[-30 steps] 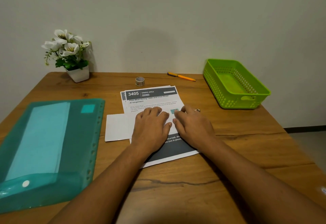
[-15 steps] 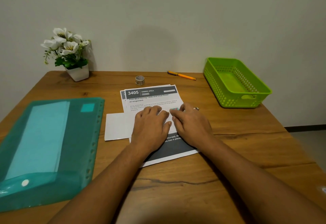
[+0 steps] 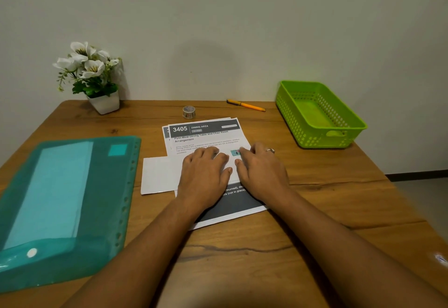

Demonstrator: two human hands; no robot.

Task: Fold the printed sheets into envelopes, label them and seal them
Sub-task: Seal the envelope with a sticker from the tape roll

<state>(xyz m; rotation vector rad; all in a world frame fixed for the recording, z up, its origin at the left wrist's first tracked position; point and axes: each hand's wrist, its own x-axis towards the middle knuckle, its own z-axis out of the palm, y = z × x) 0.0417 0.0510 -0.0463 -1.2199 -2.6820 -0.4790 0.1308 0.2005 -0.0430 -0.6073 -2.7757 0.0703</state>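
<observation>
L hand (image 3: 204, 177) & R hand (image 3: 260, 174) press flat on printed sheet (image 3: 206, 135).

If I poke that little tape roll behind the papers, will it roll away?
Probably not: the small patterned tape roll seems to sit flat, hole up, on the wooden table, so it would likely slide. It looks tiny, so probably light. Tipped on edge, it might roll.

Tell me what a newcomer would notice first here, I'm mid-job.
The left hand and right hand press flat, side by side, on the printed sheets at the centre. A large teal folder lies to the left of them, and a bright green basket sits at the far right, near the wall.
</observation>
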